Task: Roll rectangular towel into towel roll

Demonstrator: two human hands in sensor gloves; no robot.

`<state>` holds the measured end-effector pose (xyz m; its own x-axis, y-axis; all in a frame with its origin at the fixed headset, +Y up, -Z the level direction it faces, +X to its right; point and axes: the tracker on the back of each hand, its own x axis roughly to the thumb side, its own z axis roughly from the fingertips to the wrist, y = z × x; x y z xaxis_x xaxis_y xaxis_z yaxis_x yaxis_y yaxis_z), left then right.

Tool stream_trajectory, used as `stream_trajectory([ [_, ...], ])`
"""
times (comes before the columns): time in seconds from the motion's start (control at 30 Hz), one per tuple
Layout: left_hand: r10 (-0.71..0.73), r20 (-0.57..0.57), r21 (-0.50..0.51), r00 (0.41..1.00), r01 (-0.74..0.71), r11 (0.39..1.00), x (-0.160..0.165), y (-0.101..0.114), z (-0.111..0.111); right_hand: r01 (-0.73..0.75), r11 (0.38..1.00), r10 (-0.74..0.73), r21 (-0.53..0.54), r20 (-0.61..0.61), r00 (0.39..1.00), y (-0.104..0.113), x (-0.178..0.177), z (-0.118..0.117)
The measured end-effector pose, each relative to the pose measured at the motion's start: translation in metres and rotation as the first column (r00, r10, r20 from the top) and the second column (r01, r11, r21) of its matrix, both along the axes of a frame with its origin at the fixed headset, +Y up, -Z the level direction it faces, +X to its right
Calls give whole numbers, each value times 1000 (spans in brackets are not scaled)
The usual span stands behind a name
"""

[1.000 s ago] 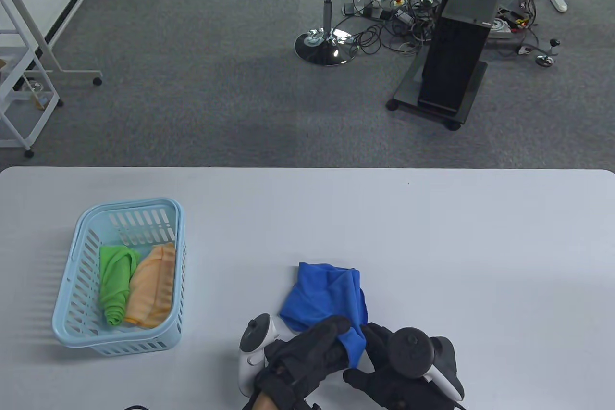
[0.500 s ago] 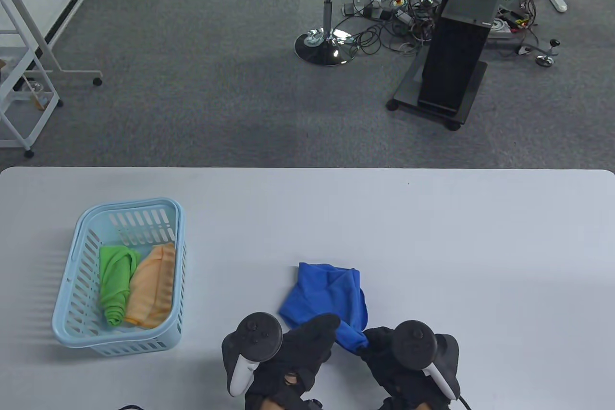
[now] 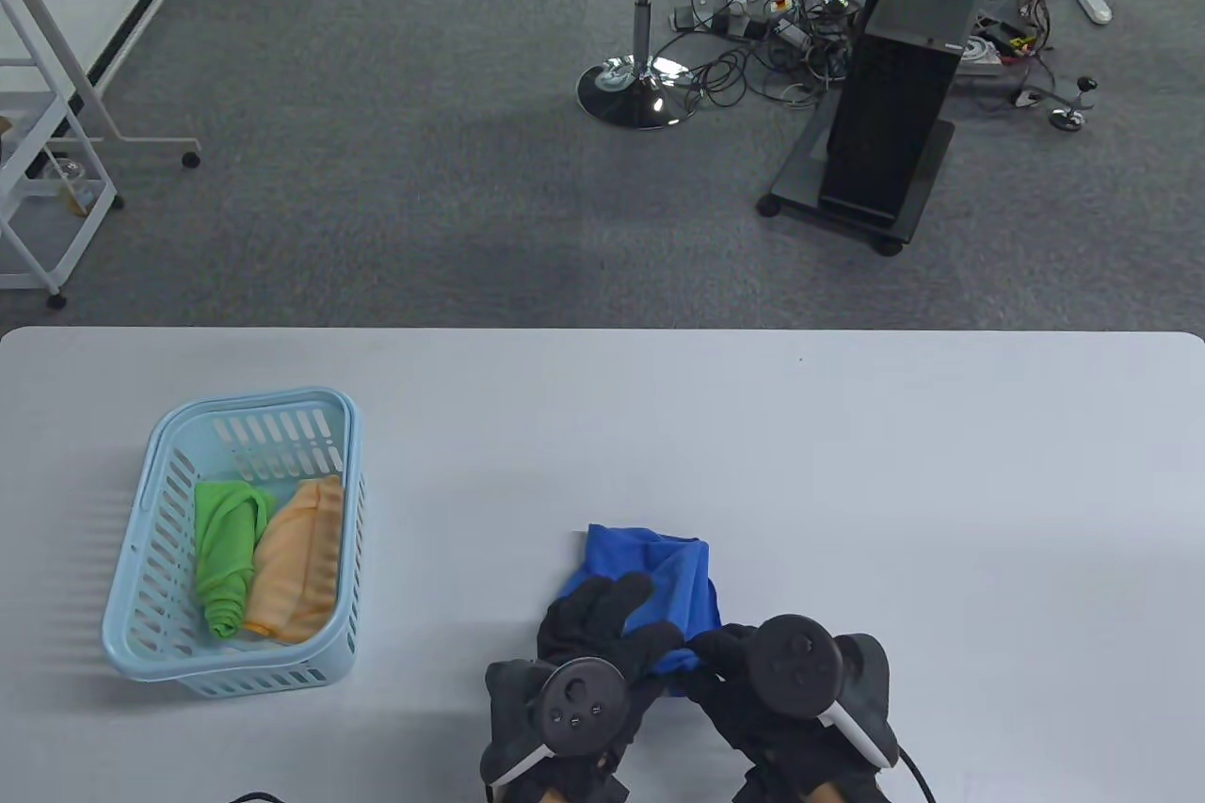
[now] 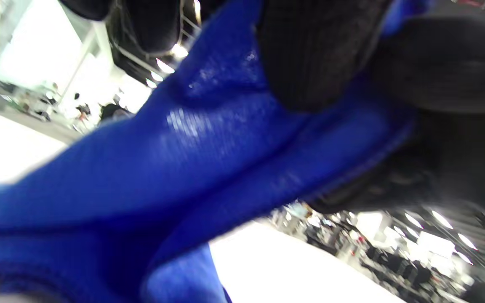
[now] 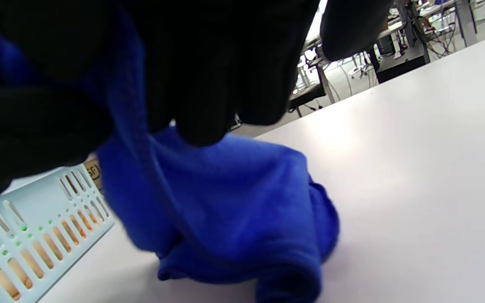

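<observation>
From the table view, both hands sit side by side at the near edge of the tabletop (image 3: 847,464), almost touching each other. The blue towel (image 3: 673,572) lies crumpled on the tabletop just ahead of them, its near end running in between the two. The left hand (image 3: 588,643) rests on the towel's near left part, fingers stretched forward over the cloth. The right hand (image 3: 763,681) grips the towel's near right corner, its fingers curled around a bunched bit of blue. Well off to the left of the left hand stands a light blue basket (image 3: 141,502) holding a green towel roll (image 3: 224,558) and an orange towel roll (image 3: 299,558) lying side by side.

From the left wrist view, blurred and very close, the blue towel (image 4: 162,168) fills most of the picture, stretched in thick folds. A gloved finger (image 4: 310,54) presses down onto the cloth from above, and more black glove clamps the fabric at the right.

From the right wrist view, the right hand's fingers (image 5: 209,63) hang from the top and pinch a fold of the towel (image 5: 234,198), lifting that end while the remaining cloth sags in a heap onto the tabletop (image 5: 415,147). The basket's slotted wall (image 5: 36,227) shows beyond the towel at the lower left.
</observation>
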<state>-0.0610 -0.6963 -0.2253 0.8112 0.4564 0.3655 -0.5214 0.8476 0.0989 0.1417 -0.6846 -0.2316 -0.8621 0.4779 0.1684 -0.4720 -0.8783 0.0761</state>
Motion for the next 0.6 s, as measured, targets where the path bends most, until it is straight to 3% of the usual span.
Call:
stream_trajectory([
  [0.1, 40, -71, 24, 997, -38, 999, -9, 7, 1, -37, 999, 37, -15, 32, 999, -7, 12, -4],
  [0.27, 172, -120, 14, 978, -171, 985, -14, 23, -8, -99, 985, 108, -138, 59, 992, -36, 29, -13],
  [0.4, 165, -70, -117, 984, -173, 978, 9, 58, -23, -173, 946, 172, -274, -28, 985, -56, 23, -20],
  [0.6, 184, -18, -54, 983, -185, 981, 34, 122, -31, -203, 907, 193, -369, -64, 979, -66, 11, -27],
])
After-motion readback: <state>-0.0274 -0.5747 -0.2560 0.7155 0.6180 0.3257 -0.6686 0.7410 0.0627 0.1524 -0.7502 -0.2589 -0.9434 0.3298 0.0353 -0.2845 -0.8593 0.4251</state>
